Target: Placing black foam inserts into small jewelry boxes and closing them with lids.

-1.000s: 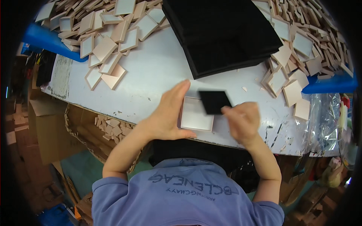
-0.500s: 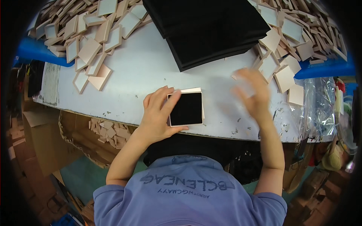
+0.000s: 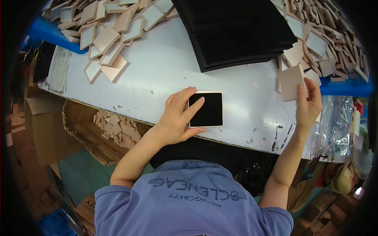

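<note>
A small shallow box (image 3: 223, 112) with a thin pale pink rim lies flat on the white table near its front edge. A black pad (image 3: 210, 114) fills its inside. My left hand (image 3: 177, 118) grips the box from the left, thumb along the near side and fingers at the far left corner, with the index fingertip on the pad. Out to the right, my right hand (image 3: 310, 104) pinches a pale pink box piece (image 3: 291, 82) by its right edge, flat face showing. That piece is at the edge of the right-hand pile.
A stack of black pads (image 3: 240, 35) stands at the far middle. Loose pink box pieces (image 3: 106, 39) are heaped far left, with another heap (image 3: 327, 39) far right, beside blue trays (image 3: 59, 41). Below the table's left edge, a cardboard carton (image 3: 84, 135) holds more pieces. Clear plastic bags (image 3: 334, 126) hang right.
My right hand has moved right and taken hold of a pink box piece. The skewed edge showing behind the left hand's box is no longer visible. The whole view has shifted slightly.
</note>
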